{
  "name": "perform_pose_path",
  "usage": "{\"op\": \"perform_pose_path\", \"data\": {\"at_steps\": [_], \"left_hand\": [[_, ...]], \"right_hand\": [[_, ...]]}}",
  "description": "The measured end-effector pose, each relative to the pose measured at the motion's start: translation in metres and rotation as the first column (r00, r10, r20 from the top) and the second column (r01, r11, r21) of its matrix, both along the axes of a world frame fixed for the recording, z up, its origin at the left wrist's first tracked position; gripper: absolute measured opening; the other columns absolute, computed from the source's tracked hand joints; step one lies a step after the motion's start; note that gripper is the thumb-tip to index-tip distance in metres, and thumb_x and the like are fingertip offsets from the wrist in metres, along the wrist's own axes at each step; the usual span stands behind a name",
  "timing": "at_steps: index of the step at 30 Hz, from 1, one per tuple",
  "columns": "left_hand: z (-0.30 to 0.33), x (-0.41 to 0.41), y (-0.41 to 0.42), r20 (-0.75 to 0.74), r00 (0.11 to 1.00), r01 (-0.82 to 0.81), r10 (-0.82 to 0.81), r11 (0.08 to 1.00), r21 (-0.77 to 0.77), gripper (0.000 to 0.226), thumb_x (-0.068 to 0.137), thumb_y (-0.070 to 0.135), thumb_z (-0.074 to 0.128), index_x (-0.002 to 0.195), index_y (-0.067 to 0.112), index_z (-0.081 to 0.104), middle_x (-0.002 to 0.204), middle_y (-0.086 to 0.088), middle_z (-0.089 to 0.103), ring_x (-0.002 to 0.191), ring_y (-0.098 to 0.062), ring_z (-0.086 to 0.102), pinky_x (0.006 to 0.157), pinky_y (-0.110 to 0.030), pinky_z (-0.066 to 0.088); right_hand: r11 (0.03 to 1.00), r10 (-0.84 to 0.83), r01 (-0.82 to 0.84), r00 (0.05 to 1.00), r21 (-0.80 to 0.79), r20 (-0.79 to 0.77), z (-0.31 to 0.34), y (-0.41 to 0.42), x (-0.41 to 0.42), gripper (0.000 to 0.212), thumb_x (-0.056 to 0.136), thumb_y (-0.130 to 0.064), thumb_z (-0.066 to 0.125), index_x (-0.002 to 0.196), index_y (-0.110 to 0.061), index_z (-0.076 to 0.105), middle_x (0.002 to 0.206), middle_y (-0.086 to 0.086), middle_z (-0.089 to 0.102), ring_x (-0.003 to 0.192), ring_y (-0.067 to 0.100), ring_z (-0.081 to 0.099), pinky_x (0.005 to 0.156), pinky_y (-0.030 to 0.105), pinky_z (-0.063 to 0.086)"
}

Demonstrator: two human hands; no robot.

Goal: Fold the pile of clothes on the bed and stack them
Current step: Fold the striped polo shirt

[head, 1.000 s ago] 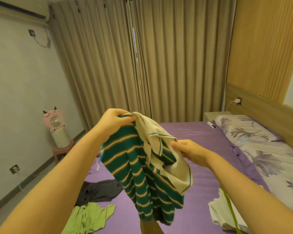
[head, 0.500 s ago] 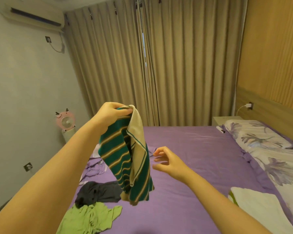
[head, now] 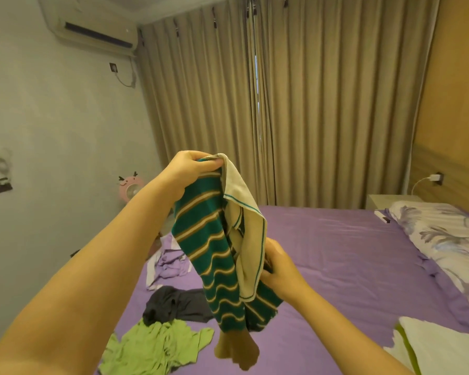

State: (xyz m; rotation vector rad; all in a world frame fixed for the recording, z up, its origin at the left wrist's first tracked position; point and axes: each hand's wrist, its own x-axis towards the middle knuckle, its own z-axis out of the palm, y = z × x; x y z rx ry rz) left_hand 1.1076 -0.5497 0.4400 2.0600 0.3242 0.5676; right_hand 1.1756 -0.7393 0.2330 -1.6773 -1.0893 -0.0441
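Head view showed a green knit shirt with tan stripes and a cream collar [head: 217, 255] hanging in the air above the purple bed [head: 336, 266], bunched and twisted, not yet spread. The left hand [head: 192, 169] pinched its top edge, fingers curled over the fabric beside the collar. The right hand [head: 278, 263] was lower, fingers curled into the cloth about midway down, just behind the cream collar flap. A brownish part of the garment dangled below the striped body.

On the bed under it lay the unfolded pile: a crumpled lime-green garment [head: 157, 347] nearest, a dark grey garment [head: 173, 304] just beyond it, and a lilac-and-white piece [head: 168, 263] farther off by the bed's edge. At the lower right corner sat a folded white cloth with a green edge [head: 439, 345], likely the start of the stack, well apart from the pile. A floral pillow [head: 444, 239] lay by the wooden headboard.

Judging from this, the step in hand was finding the shirt's shoulders. To do it well, the right hand should trace along the seam to the opposite shoulder, both hands then hold the shirt up level so it hangs flat, and only then lay it on open bed between pile and stack, collar up, sleeves untwisted.
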Motion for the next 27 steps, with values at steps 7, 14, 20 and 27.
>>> {"op": "perform_pose_path", "data": {"at_steps": [7, 14, 20, 27], "left_hand": [[-0.029, -0.017, 0.048, -0.077, 0.997, -0.032, 0.025, 0.995, -0.092, 0.007, 0.079, 0.039, 0.072, 0.078, 0.033, 0.076, 0.074, 0.003, 0.073, 0.062, -0.014, 0.07, 0.048, -0.022, 0.053], [-0.082, -0.034, 0.079, -0.238, 0.971, 0.018, -0.036, 0.997, -0.074, 0.048, 0.054, 0.067, 0.073, 0.091, 0.037, 0.073, 0.085, 0.006, 0.073, 0.077, -0.016, 0.071, 0.059, -0.023, 0.054], [-0.134, -0.047, 0.081, -0.377, 0.917, 0.069, -0.132, 0.982, -0.176, 0.049, 0.054, 0.062, 0.075, 0.094, 0.034, 0.074, 0.09, 0.002, 0.073, 0.082, -0.015, 0.071, 0.064, -0.022, 0.055], [-0.177, -0.059, 0.058, -0.423, 0.887, 0.046, -0.186, 0.947, -0.318, 0.046, 0.053, 0.054, 0.077, 0.091, 0.027, 0.076, 0.096, -0.003, 0.074, 0.094, -0.022, 0.068, 0.079, -0.031, 0.051]], "right_hand": [[0.994, -0.07, 0.074, 0.996, 0.079, -0.059, 0.023, -0.037, 0.008, 0.027, 0.088, -0.019, 0.063, 0.107, -0.038, 0.064, 0.102, -0.016, 0.067, 0.095, -0.003, 0.06, 0.081, 0.012, 0.049], [0.994, -0.1, 0.104, 0.989, 0.032, -0.108, 0.043, -0.064, 0.019, 0.013, 0.085, -0.028, 0.066, 0.092, -0.039, 0.069, 0.093, -0.024, 0.067, 0.092, -0.005, 0.06, 0.074, 0.006, 0.046], [0.999, -0.037, 0.026, 0.943, -0.039, -0.332, 0.038, -0.077, 0.02, 0.007, 0.083, -0.032, 0.066, 0.083, -0.028, 0.072, 0.108, -0.017, 0.063, 0.1, 0.002, 0.058, 0.08, 0.018, 0.045], [0.958, -0.229, 0.186, 0.954, -0.217, -0.192, 0.01, -0.075, 0.006, 0.01, 0.097, -0.03, 0.047, 0.095, -0.022, 0.052, 0.083, -0.002, 0.064, 0.078, 0.013, 0.061, 0.066, 0.026, 0.05]]}}
